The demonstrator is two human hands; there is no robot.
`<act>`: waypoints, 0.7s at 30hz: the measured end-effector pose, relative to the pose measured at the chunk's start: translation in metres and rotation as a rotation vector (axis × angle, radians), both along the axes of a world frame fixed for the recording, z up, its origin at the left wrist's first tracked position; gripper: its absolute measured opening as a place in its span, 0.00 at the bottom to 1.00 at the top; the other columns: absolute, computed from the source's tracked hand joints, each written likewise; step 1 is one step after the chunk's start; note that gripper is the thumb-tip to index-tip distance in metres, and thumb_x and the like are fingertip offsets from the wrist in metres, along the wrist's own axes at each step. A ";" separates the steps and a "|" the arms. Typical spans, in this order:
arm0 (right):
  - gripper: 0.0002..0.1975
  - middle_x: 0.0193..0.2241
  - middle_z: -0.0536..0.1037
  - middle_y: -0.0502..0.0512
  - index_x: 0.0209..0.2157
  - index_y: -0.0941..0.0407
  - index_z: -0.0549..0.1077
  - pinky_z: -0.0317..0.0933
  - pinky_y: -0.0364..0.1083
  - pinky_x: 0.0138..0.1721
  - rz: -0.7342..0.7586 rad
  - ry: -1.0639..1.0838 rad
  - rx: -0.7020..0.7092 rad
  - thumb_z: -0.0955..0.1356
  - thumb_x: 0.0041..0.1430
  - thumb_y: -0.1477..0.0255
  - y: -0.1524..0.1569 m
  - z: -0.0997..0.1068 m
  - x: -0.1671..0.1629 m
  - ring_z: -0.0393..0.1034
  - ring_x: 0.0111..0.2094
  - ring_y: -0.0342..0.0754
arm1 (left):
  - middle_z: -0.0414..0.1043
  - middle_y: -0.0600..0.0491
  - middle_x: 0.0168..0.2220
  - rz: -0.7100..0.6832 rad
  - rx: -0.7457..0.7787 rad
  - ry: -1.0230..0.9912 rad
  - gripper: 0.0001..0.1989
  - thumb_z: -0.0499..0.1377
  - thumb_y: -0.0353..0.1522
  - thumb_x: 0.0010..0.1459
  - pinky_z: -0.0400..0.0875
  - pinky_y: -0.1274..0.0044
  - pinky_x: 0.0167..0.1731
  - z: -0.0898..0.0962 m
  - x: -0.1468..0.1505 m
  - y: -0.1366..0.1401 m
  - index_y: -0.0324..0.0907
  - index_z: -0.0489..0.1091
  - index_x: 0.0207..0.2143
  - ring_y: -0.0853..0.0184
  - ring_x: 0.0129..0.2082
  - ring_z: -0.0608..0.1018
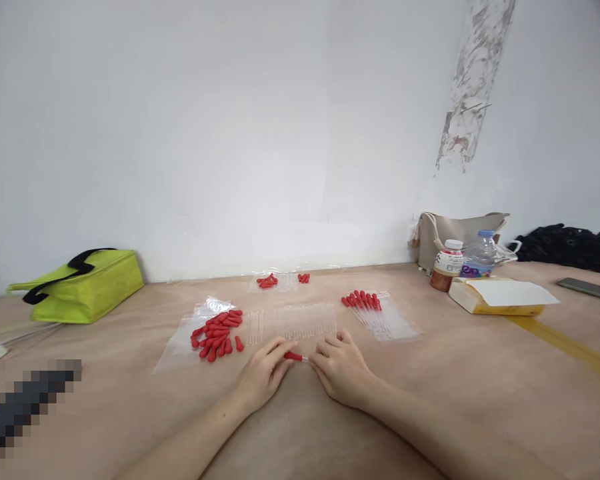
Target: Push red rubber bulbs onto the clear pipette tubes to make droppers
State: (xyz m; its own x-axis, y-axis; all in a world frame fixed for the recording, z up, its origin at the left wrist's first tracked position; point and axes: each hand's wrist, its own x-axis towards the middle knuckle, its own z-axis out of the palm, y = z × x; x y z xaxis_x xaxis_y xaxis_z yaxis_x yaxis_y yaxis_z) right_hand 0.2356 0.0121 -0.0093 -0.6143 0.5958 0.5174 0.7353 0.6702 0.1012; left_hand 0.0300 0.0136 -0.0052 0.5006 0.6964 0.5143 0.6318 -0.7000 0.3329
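Note:
Near the table's front, my left hand point(264, 375) pinches a red rubber bulb point(293, 356). My right hand point(343, 370) grips a clear dropper tube point(305, 359), mostly hidden by the fingers, whose end meets the bulb's mouth. A heap of loose red bulbs point(217, 332) lies on a clear plastic bag to the left. Beyond my hands, clear tubes point(305, 319) lie side by side in a row, with a few more tubes point(256, 327) to their left. At the right, several droppers with red bulbs point(364, 301) fan out on another clear bag point(400, 323).
Farther back lies a bag with red bulbs point(268, 281) and tubes. A lime-green bag point(93, 287) stands at left. On the right are a brown drink bottle point(447, 267), a water bottle point(480, 255), a tissue pack point(500, 300), a beige bag point(460, 230) and a phone point(587, 289).

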 end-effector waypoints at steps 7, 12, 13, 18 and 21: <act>0.14 0.28 0.74 0.55 0.26 0.56 0.72 0.43 0.47 0.36 -0.585 0.206 -0.137 0.58 0.56 0.69 0.047 0.019 0.043 0.64 0.34 0.47 | 0.64 0.51 0.40 0.089 -0.115 -0.036 0.15 0.51 0.32 0.56 0.67 0.73 0.35 0.002 -0.006 -0.002 0.46 0.61 0.46 0.68 0.32 0.69; 0.17 0.28 0.75 0.58 0.27 0.56 0.73 0.46 0.49 0.38 -0.849 0.202 -0.272 0.57 0.56 0.66 0.080 0.021 0.064 0.66 0.34 0.51 | 0.63 0.51 0.39 0.057 -0.130 -0.023 0.11 0.50 0.31 0.56 0.66 0.74 0.34 0.003 -0.005 -0.002 0.45 0.63 0.43 0.68 0.31 0.69; 0.16 0.28 0.75 0.58 0.27 0.57 0.74 0.46 0.50 0.38 -0.867 0.197 -0.282 0.57 0.55 0.66 0.083 0.019 0.064 0.67 0.34 0.51 | 0.63 0.51 0.39 0.058 -0.129 -0.019 0.11 0.51 0.31 0.56 0.66 0.74 0.34 0.002 -0.005 -0.002 0.44 0.63 0.42 0.68 0.31 0.69; 0.16 0.29 0.75 0.61 0.29 0.59 0.73 0.47 0.52 0.39 -0.906 0.177 -0.317 0.58 0.54 0.67 0.088 0.014 0.062 0.67 0.34 0.53 | 0.63 0.52 0.37 0.065 -0.115 0.002 0.08 0.51 0.31 0.56 0.65 0.75 0.33 0.002 -0.007 -0.001 0.43 0.65 0.39 0.69 0.30 0.69; 0.18 0.31 0.74 0.62 0.30 0.59 0.73 0.47 0.53 0.40 -0.912 0.158 -0.347 0.56 0.55 0.65 0.088 0.013 0.062 0.67 0.34 0.54 | 0.64 0.52 0.36 0.057 -0.108 0.008 0.07 0.51 0.31 0.56 0.65 0.76 0.33 0.003 -0.006 0.000 0.43 0.66 0.36 0.69 0.31 0.69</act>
State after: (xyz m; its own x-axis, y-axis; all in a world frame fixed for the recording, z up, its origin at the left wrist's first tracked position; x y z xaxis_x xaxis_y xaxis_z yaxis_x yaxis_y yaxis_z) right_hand 0.2975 0.1004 0.0041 0.2166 0.9408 0.2605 0.9729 -0.1859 -0.1375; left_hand 0.0238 0.0132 -0.0026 0.4620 0.7752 0.4309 0.6726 -0.6229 0.3994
